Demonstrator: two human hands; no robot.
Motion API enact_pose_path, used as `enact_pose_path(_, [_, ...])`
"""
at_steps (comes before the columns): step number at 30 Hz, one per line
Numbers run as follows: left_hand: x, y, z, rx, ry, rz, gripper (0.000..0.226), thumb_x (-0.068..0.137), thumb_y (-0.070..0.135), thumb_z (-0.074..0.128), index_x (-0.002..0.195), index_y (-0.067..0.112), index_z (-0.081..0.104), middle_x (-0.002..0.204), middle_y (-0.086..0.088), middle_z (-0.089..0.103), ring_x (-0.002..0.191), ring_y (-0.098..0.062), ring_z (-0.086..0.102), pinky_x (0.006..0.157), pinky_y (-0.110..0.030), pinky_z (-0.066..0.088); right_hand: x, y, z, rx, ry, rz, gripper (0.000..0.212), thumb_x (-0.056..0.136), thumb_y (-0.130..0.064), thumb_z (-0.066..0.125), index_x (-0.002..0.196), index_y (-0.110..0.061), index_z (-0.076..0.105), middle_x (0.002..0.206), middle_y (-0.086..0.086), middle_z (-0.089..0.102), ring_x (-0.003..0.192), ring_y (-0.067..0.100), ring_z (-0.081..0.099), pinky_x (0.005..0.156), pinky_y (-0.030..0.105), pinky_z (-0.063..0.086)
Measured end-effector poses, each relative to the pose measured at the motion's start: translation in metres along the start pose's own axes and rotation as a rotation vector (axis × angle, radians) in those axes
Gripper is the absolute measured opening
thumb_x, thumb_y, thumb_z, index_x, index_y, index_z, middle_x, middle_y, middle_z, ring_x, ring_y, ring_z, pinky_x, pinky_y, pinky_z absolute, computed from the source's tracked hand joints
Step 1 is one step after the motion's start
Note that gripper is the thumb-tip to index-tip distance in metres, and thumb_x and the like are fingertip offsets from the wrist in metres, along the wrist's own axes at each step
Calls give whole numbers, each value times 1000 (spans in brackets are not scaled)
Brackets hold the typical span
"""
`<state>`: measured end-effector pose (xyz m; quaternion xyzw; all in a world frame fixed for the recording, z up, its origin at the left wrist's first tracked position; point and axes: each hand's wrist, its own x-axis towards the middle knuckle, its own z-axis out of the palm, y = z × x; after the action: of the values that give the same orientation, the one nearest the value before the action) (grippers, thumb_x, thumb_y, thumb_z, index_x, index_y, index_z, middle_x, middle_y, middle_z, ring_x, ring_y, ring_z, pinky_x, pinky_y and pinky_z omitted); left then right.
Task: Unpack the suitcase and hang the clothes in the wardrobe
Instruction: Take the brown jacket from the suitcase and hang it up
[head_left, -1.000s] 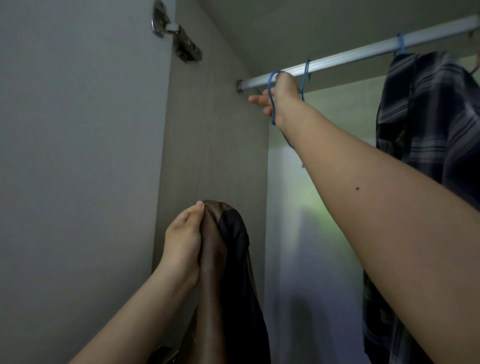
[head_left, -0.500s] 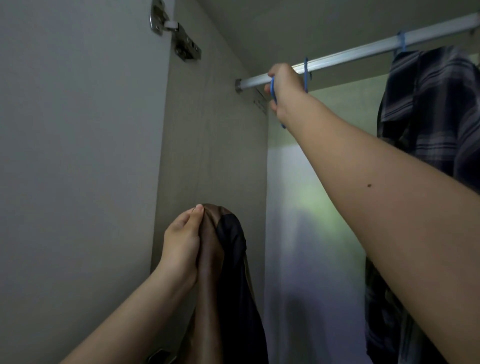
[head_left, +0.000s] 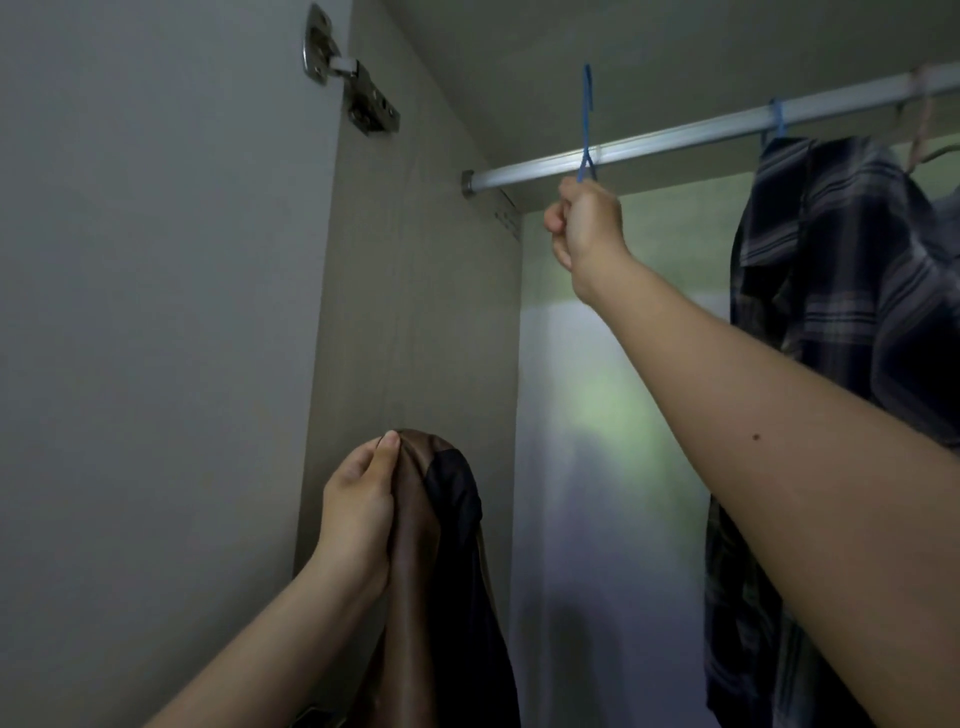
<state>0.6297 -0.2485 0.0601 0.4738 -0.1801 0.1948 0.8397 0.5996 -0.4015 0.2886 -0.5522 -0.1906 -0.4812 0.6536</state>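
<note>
wardrobe interior, dim overall. open door panel (head_left: 145, 338) fills the left of the frame, plain pale grey. metal hinge (head_left: 345, 85) at upper left, joining the door to the side wall (head_left: 415, 312), which is light wood-grain. ceiling panel (head_left: 675, 52) across the top right. back panel (head_left: 613, 441) at centre, pale, showing a soft greenish-white glare.

We see a thin blue hanger (head_left: 586, 124) held up at the silver rail (head_left: 649, 150), hook above the rail, neck gripped in the right hand (head_left: 587, 228). Dark brown/black garment (head_left: 441, 545), sheer-looking, bunched & draped, pinched at its top by the left hand (head_left: 358, 509), near left. Plaid shirt (head_left: 841, 291), dk blue w/ pale stripes, hangs on the rail far right.
</note>
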Motion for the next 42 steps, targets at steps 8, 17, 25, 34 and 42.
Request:
enact_pose_path(8, [-36, 11, -8, 3, -3, 54, 20, 97, 21, 49, 86, 14, 64, 82, -1, 65, 76, -10, 58, 68, -20, 47, -103, 10, -9, 63, 13, 84, 13, 98, -11, 39, 102, -10, 51, 43, -6, 28, 28, 2, 19, 31, 13, 14])
enact_pose_path(17, [-123, 27, -60, -24, -25, -17, 19, 97, 18, 48, 82, 17, 60, 76, 3, 59, 60, 3, 54, 62, -11, 46, -300, 14, -50, 97, 72, 225, 22, 96, -18, 45, 103, -10, 64, 41, -8, 21, 33, 6, 14, 35, 14, 13])
enact_pose_path(25, [-218, 49, -95, -71, -21, -142, 15, 96, 23, 49, 89, 18, 62, 84, 3, 63, 77, -5, 57, 81, -24, 49, -457, -21, -86, 274, 85, 284, 33, 95, -24, 34, 107, -9, 60, 39, -9, 23, 29, 3, 15, 39, 20, 8])
enact_pose_path(34, [-320, 95, -121, -143, 18, -210, 14, 93, 30, 53, 89, 26, 66, 113, -7, 63, 111, -21, 58, 106, -44, 40, -543, -123, -107, 459, 49, 309, 38, 88, -33, 38, 96, -20, 72, 41, -5, 14, 29, 5, 12, 38, 21, 8])
enact_pose_path(42, [-432, 146, -139, -154, 53, -385, 16, 95, 35, 50, 98, 25, 63, 112, -7, 65, 105, -21, 63, 94, -40, 50, -628, -205, -131, 550, 47, 449, 43, 91, -31, 32, 95, -19, 73, 44, -2, 12, 33, 12, 6, 36, 19, 14])
